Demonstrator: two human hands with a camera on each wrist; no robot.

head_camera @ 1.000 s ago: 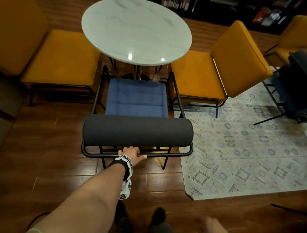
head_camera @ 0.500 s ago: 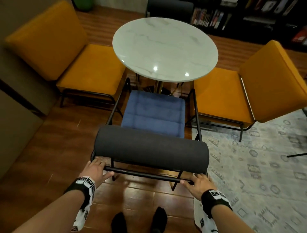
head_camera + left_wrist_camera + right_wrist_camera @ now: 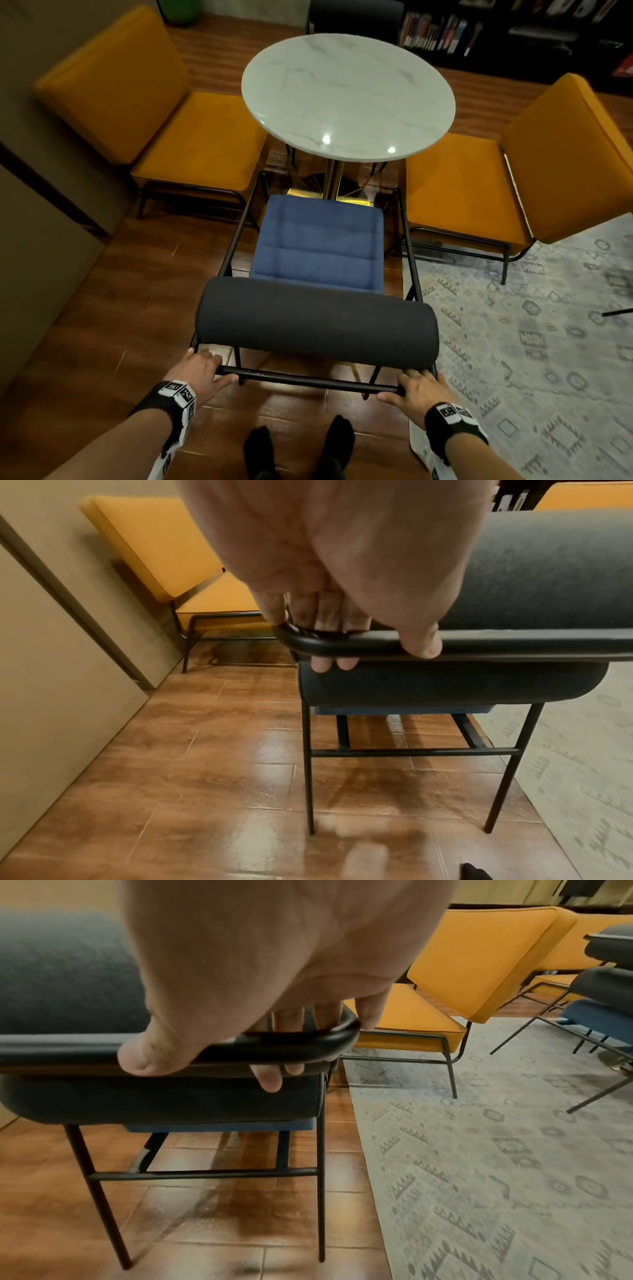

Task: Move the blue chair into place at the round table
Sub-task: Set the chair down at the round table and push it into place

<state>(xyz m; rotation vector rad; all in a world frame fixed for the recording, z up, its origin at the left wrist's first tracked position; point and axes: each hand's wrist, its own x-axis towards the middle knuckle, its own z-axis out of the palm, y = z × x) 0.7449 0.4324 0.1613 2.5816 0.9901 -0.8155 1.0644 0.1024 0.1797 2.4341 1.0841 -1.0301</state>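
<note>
Blue-cushioned chair with black metal frame and dark grey bolster back (image 3: 317, 253) stands at near side of round white marble table (image 3: 347, 97), seat front close to gold pedestal; left hand (image 3: 200, 368) wraps black rear rail (image 3: 308, 378) at left corner, fingers curled under, thumb on top; right hand (image 3: 416, 389) grips right corner likewise; mustard-yellow padded chairs left (image 3: 178, 137) and right (image 3: 486, 178); patterned grey rug (image 3: 534, 342) on right.
</note>
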